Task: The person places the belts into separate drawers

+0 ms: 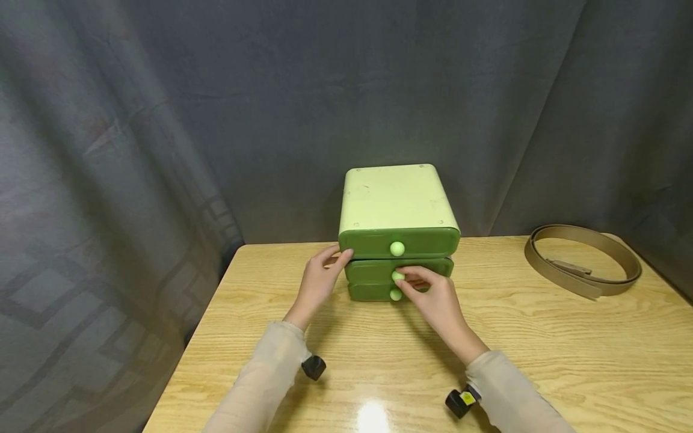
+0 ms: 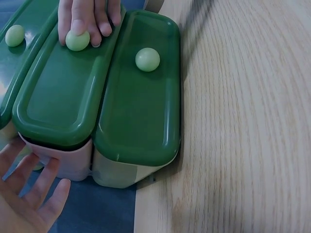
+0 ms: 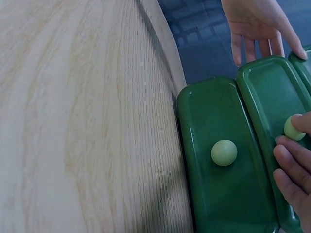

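A small cabinet (image 1: 397, 195) with a pale green top and three dark green drawer fronts stands at the back of the table. My right hand (image 1: 435, 297) pinches the round light green knob (image 2: 77, 42) of the middle drawer (image 2: 56, 102) between thumb and fingers. A dark gap shows behind that drawer's front at its left end. At the cabinet's left side, my left hand (image 1: 318, 281) steadies it with fingers extended, the thumb by the top drawer (image 1: 368, 243). The bottom drawer (image 2: 138, 107) has its own knob (image 3: 224, 153), which neither hand touches.
A coiled tan belt (image 1: 585, 282) lies on the right part of the wooden table (image 1: 346, 361). Directly behind the cabinet hangs a dark grey curtain (image 1: 271, 120), which also runs down the table's left side.
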`<state>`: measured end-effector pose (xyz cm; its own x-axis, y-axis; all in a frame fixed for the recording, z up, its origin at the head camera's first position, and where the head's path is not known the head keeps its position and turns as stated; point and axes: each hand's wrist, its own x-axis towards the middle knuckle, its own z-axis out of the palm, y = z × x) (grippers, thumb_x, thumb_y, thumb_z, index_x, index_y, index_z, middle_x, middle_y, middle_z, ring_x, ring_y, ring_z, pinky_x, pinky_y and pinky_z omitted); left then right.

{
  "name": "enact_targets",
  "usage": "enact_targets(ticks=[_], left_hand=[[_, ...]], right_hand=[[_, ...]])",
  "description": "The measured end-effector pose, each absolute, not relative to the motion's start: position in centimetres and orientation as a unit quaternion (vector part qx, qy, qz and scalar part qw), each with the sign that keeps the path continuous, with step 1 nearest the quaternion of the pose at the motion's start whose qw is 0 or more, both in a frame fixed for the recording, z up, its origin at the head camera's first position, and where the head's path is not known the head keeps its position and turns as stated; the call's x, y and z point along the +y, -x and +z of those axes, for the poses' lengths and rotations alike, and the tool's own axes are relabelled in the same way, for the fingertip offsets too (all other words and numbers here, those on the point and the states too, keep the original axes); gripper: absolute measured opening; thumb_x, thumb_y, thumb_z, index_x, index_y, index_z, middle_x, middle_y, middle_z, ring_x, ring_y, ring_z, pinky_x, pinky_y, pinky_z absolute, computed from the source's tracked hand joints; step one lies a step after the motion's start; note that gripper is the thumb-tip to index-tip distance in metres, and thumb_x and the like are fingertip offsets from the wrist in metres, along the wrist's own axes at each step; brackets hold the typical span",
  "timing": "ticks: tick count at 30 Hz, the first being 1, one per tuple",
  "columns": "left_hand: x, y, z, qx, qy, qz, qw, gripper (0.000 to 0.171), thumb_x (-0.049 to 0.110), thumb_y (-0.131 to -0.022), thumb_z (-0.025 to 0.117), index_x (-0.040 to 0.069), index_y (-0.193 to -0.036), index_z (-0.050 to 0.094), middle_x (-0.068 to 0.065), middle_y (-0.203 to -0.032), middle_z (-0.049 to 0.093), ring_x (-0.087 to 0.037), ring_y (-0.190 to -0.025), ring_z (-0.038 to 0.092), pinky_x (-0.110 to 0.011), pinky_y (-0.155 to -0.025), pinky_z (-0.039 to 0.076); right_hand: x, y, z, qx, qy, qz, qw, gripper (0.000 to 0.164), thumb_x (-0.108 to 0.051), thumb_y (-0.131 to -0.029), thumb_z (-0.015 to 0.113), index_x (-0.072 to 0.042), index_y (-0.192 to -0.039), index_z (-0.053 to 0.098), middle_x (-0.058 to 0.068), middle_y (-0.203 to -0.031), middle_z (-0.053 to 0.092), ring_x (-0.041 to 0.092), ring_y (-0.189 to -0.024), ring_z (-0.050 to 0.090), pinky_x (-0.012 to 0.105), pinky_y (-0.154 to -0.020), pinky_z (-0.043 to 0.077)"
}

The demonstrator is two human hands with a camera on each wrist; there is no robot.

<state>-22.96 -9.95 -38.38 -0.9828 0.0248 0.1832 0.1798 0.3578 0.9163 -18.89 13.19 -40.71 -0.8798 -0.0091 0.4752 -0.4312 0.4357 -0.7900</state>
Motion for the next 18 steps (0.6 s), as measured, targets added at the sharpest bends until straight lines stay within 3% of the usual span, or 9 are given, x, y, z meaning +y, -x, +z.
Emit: enact_targets(ticks=[8,18], left_hand=[[-10.0,22.8,-38.4,-0.819,0.068,-0.566,0.073,0.051,0.049,-0.095,0.064,0.012,-0.130,0.066,-0.007,-0.132,0.061,-0.028,-0.114,0.060,-0.045,-0.092,0.051],[-10.6,22.2,-39.7,-0.820,0.085,-0.565,0.043,0.058,0.041,-0.096,0.064,0.012,-0.145,0.052,-0.010,-0.145,0.050,-0.028,-0.118,0.058,-0.047,-0.094,0.050]], right_hand=[[13.2,19.1,-40.9,-0.819,-0.130,0.522,0.202,0.020,-0.008,-0.085,0.079,-0.009,-0.104,0.077,0.003,-0.088,0.074,0.019,-0.079,0.069,0.036,-0.070,0.058],[13.2,19.1,-41.0,-0.814,-0.131,0.527,0.205,0.019,-0.007,-0.085,0.079,-0.008,-0.104,0.077,0.002,-0.088,0.074,0.019,-0.078,0.069,0.038,-0.070,0.058]])
